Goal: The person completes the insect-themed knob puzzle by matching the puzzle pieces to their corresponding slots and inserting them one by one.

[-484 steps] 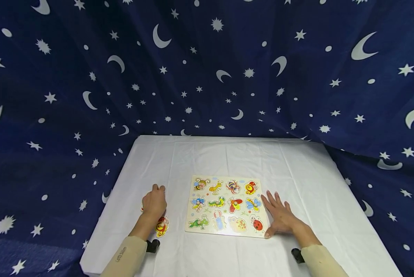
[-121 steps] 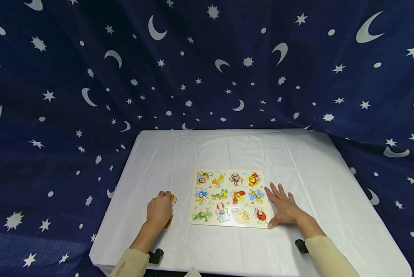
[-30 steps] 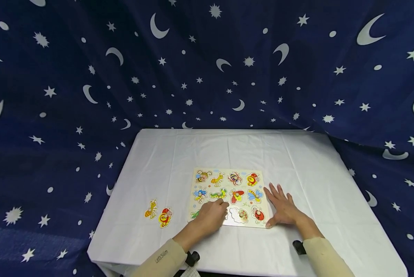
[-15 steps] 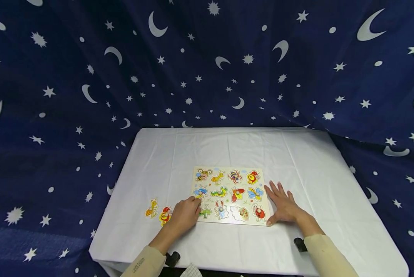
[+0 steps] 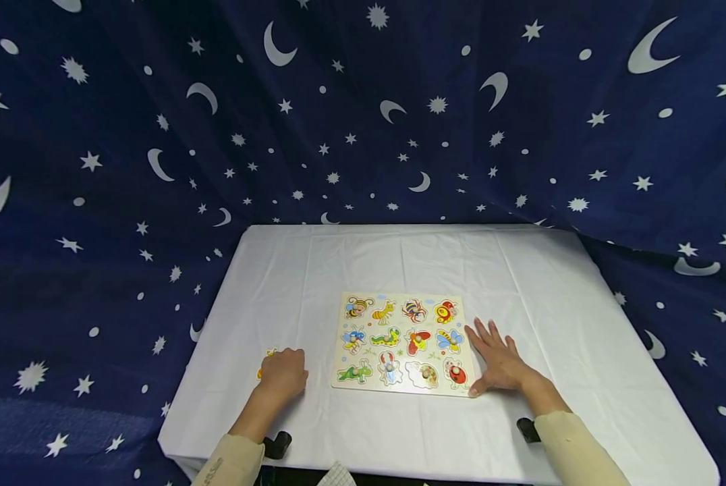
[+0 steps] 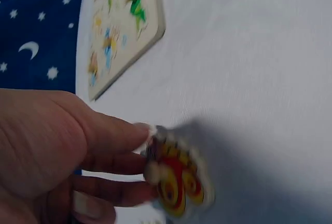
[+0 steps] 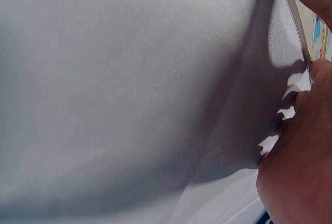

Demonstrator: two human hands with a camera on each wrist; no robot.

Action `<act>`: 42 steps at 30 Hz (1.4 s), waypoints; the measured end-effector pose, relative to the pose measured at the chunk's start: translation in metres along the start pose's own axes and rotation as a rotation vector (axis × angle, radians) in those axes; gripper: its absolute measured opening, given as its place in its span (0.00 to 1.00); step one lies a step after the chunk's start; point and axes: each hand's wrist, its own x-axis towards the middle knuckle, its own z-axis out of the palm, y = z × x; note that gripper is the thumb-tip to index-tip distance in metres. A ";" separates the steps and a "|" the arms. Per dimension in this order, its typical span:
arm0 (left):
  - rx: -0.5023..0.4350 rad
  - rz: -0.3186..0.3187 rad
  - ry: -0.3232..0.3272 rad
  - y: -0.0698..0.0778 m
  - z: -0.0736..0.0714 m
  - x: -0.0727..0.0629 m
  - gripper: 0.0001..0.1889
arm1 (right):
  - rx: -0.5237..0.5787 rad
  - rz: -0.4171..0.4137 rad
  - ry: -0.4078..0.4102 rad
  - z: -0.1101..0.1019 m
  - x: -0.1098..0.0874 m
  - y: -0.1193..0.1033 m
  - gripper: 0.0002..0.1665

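Observation:
My left hand (image 5: 284,373) is over the table's left side. In the left wrist view its thumb and fingers pinch a red-and-yellow butterfly puzzle piece (image 6: 179,175), tilted above the cloth. From the head view that piece is hidden under the hand. Part of a yellow-striped insect piece (image 5: 272,352) shows beside the hand. The wooden insect peg board (image 5: 399,387) lies flat in the middle, with knobbed pieces in several slots. My right hand (image 5: 499,364) rests with spread fingers at the board's right edge, the thumb at its lower corner.
A white cloth (image 5: 369,432) covers the table. Dark blue star-and-moon fabric (image 5: 363,121) hangs behind and at the sides. Below the front edge, a white gridded object (image 5: 337,475) is partly visible.
My left hand has gone from the board leftward to the loose pieces and taken hold of the butterfly piece. Since 4 seconds ago a knobbed snail piece appears in the board's bottom row.

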 end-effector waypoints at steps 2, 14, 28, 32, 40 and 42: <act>0.009 -0.002 -0.031 -0.007 0.000 -0.003 0.11 | 0.007 0.001 -0.001 0.000 0.000 0.000 0.86; -0.157 0.027 0.018 -0.015 0.002 -0.008 0.14 | 0.000 0.002 -0.006 0.000 0.001 0.000 0.87; -0.287 0.068 0.162 0.047 -0.014 0.036 0.03 | -0.017 -0.010 0.007 0.002 0.001 0.001 0.86; -0.351 0.098 0.186 0.067 -0.020 0.048 0.06 | -0.019 -0.009 0.011 0.004 0.001 0.001 0.86; -0.386 0.160 0.160 0.096 -0.027 0.070 0.07 | -0.028 0.006 0.008 0.002 0.000 -0.001 0.86; -0.384 0.176 0.161 0.103 -0.027 0.074 0.08 | -0.035 0.003 0.009 0.001 0.000 -0.001 0.86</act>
